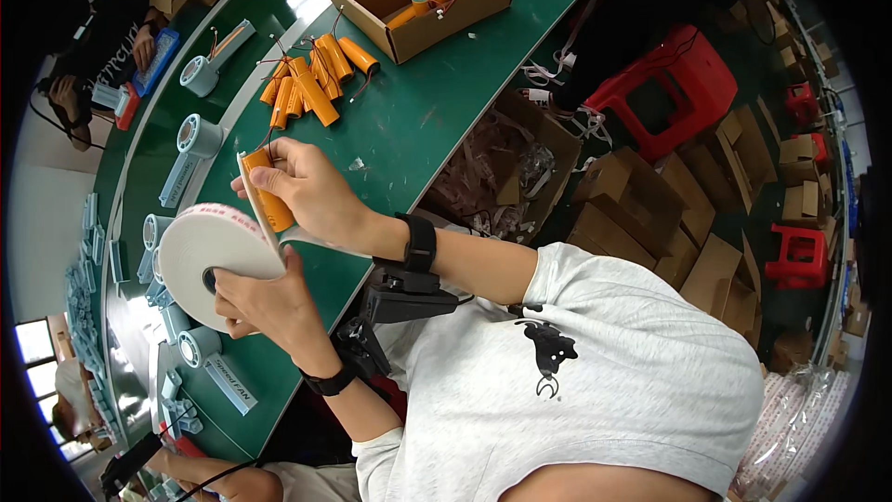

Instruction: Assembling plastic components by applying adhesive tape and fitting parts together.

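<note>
My left hand (265, 302) grips a large roll of white double-sided tape (209, 265), its fingers at the core hole and its thumb by the rim. Red print shows on the roll's edge. Just above it, my right hand (311, 186) is closed around an orange-wrapped battery pack (269, 200), thumb on top. A tape strip (255, 195) runs along the pack's left side, and a loose white length (321, 246) trails beneath my right wrist. Beyond my hands, several more orange battery packs (316, 79) with thin wires lie in a pile on the green table (409, 121).
A cardboard box (400, 33) of wired battery packs stands at the far edge. Light-blue fan housings (200, 135) line the table's left. To the right are a carton of plastic scrap (520, 158), a red stool (664, 93) and open cartons (641, 204). Another person's hand (144, 46) is at upper left.
</note>
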The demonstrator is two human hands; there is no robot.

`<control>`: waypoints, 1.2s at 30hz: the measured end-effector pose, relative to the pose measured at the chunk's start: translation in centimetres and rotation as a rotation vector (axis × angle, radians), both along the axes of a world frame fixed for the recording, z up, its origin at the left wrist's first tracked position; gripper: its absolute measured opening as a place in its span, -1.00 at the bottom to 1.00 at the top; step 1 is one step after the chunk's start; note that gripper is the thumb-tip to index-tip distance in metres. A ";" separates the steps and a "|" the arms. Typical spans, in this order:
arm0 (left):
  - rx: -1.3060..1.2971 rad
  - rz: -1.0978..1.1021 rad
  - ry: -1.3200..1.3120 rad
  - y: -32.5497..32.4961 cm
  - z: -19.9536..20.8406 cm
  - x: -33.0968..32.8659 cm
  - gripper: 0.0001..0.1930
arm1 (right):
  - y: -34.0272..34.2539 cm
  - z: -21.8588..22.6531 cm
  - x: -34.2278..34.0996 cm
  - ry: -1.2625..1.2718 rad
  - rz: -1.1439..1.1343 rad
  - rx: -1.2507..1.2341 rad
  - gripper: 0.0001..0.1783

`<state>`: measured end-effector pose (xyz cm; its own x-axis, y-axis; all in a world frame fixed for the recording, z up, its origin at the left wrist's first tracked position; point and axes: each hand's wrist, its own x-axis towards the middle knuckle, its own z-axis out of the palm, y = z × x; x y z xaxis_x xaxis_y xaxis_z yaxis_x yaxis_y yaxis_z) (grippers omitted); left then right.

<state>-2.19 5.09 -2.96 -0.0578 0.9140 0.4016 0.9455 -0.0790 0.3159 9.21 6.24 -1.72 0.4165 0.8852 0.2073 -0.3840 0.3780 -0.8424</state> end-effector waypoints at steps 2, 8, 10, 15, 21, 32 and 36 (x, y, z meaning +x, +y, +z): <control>0.078 -0.027 0.090 -0.5 -0.5 0.8 -0.22 | 1.4 -0.5 -1.1 0.115 0.010 0.018 -0.80; -0.167 0.029 0.154 -4.3 -1.4 -4.3 -0.20 | 7.7 1.3 -1.3 0.397 -0.176 0.123 -0.82; -0.246 -0.020 0.157 -4.6 -2.2 -6.3 -0.18 | 10.5 1.9 0.6 0.065 -0.156 0.174 -0.81; -0.456 -0.414 -0.060 -3.8 1.5 -11.0 -0.24 | 19.4 -1.8 -7.5 -1.356 0.065 0.255 -0.77; -0.433 -0.533 -0.073 -3.6 8.9 -12.4 -0.28 | 21.3 -1.4 -6.6 -1.438 0.530 0.050 -0.78; 0.028 -0.808 0.180 24.4 7.8 -8.0 -0.45 | 19.9 0.0 -2.0 -1.762 0.644 0.016 -0.74; 0.136 -1.076 0.409 26.4 4.7 -1.5 -0.41 | 13.0 1.1 3.0 -1.699 0.732 -0.039 -0.74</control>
<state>-3.70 31.51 1.76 0.8804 0.3594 0.3095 0.3982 -0.9146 -0.0706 12.20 19.27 -0.66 -0.6144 0.7849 -0.0810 0.7241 0.5201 -0.4529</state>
